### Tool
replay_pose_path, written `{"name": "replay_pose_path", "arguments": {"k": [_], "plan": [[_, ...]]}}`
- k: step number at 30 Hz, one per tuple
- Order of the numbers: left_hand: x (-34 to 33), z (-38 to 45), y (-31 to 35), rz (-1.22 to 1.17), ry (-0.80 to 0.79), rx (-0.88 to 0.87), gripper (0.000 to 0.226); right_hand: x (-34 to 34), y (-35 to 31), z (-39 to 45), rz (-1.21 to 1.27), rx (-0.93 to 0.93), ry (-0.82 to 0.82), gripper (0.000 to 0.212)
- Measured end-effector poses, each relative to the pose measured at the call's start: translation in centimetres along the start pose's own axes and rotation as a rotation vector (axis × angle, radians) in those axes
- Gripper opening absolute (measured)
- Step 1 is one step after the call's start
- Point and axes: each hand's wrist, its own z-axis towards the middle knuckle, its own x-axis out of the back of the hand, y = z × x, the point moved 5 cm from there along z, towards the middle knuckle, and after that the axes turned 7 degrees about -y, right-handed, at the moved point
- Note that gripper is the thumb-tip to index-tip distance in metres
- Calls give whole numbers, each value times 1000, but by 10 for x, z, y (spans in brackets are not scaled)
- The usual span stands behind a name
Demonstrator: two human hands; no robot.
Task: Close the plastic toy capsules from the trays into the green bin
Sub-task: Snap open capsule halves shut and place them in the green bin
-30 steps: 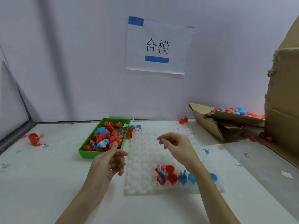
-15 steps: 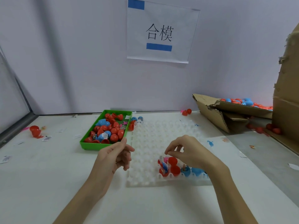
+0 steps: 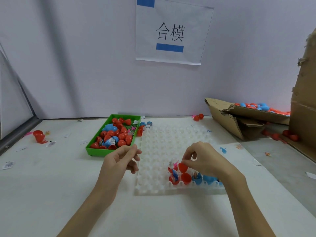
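Note:
A white dimpled tray (image 3: 164,144) lies in front of me with a few open capsule halves in its near row: red ones (image 3: 185,178) and blue ones (image 3: 203,179), some with small toys inside. My right hand (image 3: 203,159) hovers over that row and pinches a red capsule lid (image 3: 182,166) between thumb and fingertips. Left of the tray my left hand (image 3: 123,159) hangs in the air, fingers loosely curled and holding nothing. The green bin (image 3: 95,151) at the tray's far left holds several closed red and blue capsules.
A torn cardboard box (image 3: 229,120) with many red and blue capsules lies at the back right, a tall cardboard wall (image 3: 304,108) beside it. Loose red capsules (image 3: 39,135) and paper scraps lie far left. A paper sign (image 3: 171,31) hangs on the wall.
My right hand came down from above the tray's middle to the near row and took hold of a red lid. My left hand stayed beside the tray.

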Motion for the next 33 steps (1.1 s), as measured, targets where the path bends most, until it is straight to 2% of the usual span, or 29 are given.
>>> {"name": "replay_pose_path", "arguments": {"k": [2,5,10,14,19,23,27,30,33], "plan": [[2,0,4,96,37,-50,28,2,0,-1,30,6,15,5],[-2,-3,6,213,11,-75,11,6,-2,-2,55,16,52,9],[-18,-7,3,303,-112,-124,26,9,-10,-2,124,58,110,14],[-25,-7,0,184,-174,-87,29,4,-24,-1,174,122,148,20],[-23,-5,-5,-60,-135,1,23,-4,-46,-1,222,223,163,22],[-18,-2,-8,-153,-116,54,27,-9,-55,-3,286,242,161,12],[-21,-3,-3,-158,-163,75,34,-16,-61,-4,514,200,81,4],[-21,-4,1,-142,-167,63,31,-20,-67,-6,769,181,0,9],[-16,-3,4,-151,-145,39,26,-18,-68,-8,903,180,-23,19]]}}
